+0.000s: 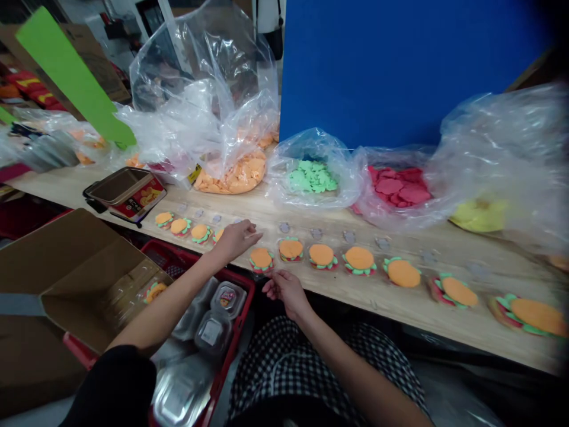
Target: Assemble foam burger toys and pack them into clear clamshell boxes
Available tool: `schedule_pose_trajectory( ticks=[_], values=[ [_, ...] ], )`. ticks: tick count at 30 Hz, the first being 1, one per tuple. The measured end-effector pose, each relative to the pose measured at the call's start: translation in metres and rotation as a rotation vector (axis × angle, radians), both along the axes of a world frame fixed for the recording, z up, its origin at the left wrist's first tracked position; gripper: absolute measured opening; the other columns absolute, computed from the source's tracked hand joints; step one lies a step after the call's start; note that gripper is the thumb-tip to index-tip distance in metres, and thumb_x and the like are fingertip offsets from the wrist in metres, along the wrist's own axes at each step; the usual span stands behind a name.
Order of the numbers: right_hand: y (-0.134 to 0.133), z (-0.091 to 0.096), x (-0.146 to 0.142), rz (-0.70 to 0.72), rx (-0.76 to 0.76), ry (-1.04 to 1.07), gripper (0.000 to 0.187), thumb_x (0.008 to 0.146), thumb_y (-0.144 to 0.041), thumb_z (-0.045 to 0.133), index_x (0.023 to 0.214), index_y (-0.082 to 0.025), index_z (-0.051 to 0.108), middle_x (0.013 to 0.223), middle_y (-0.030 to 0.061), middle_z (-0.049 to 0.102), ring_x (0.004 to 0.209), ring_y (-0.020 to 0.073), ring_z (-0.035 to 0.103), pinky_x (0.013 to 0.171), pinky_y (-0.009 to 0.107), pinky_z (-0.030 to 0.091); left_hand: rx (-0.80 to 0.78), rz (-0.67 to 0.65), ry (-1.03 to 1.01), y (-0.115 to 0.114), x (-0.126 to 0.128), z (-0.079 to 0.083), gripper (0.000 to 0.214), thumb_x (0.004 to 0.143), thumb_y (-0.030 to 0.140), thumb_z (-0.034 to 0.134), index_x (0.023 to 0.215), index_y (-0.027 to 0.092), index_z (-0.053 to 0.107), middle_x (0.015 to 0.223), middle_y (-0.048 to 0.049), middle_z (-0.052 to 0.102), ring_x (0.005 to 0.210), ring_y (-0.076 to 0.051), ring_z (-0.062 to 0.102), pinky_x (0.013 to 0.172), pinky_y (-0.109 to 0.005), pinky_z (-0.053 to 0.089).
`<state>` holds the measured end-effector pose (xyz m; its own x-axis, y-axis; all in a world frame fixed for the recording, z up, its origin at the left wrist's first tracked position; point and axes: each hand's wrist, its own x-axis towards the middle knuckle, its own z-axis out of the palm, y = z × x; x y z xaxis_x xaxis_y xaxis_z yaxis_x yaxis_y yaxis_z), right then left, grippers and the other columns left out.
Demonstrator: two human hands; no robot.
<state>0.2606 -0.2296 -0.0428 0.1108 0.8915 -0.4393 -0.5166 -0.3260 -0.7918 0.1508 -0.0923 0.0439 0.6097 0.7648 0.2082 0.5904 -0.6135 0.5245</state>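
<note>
Checked cloth (275, 362) drapes nearest; on the wood-grained worktop (355, 291), a round, orange-topped burger (262, 259) in clear plastic sits between half-curled left fingers (251, 239) and loosely bent right fingers (274, 287), grip unclear.

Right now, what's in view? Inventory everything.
table: one, pale wood, mid-view
toy burgers: at least eleven, orange-topped, along table
bagged pieces: many, orange, green, red, yellow, table's back
panel: one, blue, upper right
strip: one, green, upper left
tub: one, brown-red, table's left
box: one, brown cardboard, lower left
crate: one, red, beside box
packs: several, clear, in crate
background clutter: count unclear, mixed, upper left
garment: one, black-white checked, bottom
left hand: one, bare, beside toy burgers
right hand: one, bare, by toy burgers
</note>
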Motion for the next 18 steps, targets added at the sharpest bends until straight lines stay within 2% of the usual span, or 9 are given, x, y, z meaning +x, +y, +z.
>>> schedule_pose_trajectory(
  ticks=[3, 6, 9, 12, 16, 18],
  values=[
    [-0.001, -0.001, 0.001, -0.009, 0.001, 0.000, 0.026, 0.068, -0.040, 0.054, 0.073, -0.016, 0.049, 0.049, 0.0010, 0.062, 0.037, 0.0070, 0.047, 0.038, 0.017, 0.031, -0.233, 0.001, -0.215, -0.011, -0.014, -0.005, 0.032, 0.080, 0.041, 0.044, 0.094, 0.017, 0.059, 0.087, -0.0048, 0.064, 0.084, -0.017, 0.059, 0.075, -0.027, 0.044],
    [-0.002, -0.002, 0.003, -0.023, 0.009, 0.008, 0.025, 0.068, -0.040, 0.055, 0.072, -0.016, 0.048, 0.047, 0.0000, 0.061, 0.036, 0.0071, 0.047, 0.038, 0.017, 0.031, -0.370, 0.004, -0.397, -0.016, -0.022, -0.017, 0.036, 0.079, 0.037, 0.047, 0.107, 0.015, 0.054, 0.093, -0.0069, 0.063, 0.089, -0.017, 0.058, 0.079, -0.029, 0.043],
    [-0.004, -0.003, 0.003, -0.030, 0.017, 0.010, 0.024, 0.068, -0.039, 0.056, 0.071, -0.017, 0.047, 0.047, -0.0005, 0.061, 0.036, 0.0071, 0.047, 0.038, 0.017, 0.031, -0.400, 0.025, -0.399, -0.022, -0.025, -0.024, 0.040, 0.074, 0.035, 0.055, 0.109, 0.015, 0.055, 0.097, -0.0082, 0.061, 0.090, -0.017, 0.056, 0.081, -0.031, 0.043],
    [-0.004, -0.004, 0.004, -0.027, 0.029, 0.022, 0.025, 0.068, -0.040, 0.056, 0.070, -0.017, 0.047, 0.049, 0.0002, 0.061, 0.037, 0.0070, 0.047, 0.038, 0.017, 0.031, -0.439, 0.048, -0.366, -0.031, -0.023, -0.023, 0.043, 0.067, 0.035, 0.062, 0.105, 0.016, 0.058, 0.104, -0.0093, 0.058, 0.094, -0.019, 0.055, 0.082, -0.033, 0.043],
    [-0.004, -0.007, 0.004, -0.023, 0.043, 0.036, 0.026, 0.068, -0.041, 0.056, 0.070, -0.017, 0.047, 0.050, 0.0009, 0.062, 0.037, 0.0073, 0.048, 0.038, 0.018, 0.030, -0.614, 0.051, -0.385, -0.044, -0.020, -0.021, 0.040, 0.066, 0.036, 0.063, 0.101, 0.016, 0.060, 0.111, -0.0101, 0.057, 0.101, -0.021, 0.052, 0.086, -0.036, 0.042],
    [-0.004, -0.009, 0.004, -0.026, 0.047, 0.039, 0.025, 0.067, -0.041, 0.057, 0.070, -0.017, 0.047, 0.050, 0.0008, 0.062, 0.037, 0.0074, 0.047, 0.039, 0.018, 0.030, -0.610, 0.051, -0.391, -0.048, -0.020, -0.024, 0.042, 0.064, 0.036, 0.065, 0.101, 0.016, 0.060, 0.110, -0.0098, 0.058, 0.102, -0.021, 0.052, 0.088, -0.038, 0.040]
  ],
)
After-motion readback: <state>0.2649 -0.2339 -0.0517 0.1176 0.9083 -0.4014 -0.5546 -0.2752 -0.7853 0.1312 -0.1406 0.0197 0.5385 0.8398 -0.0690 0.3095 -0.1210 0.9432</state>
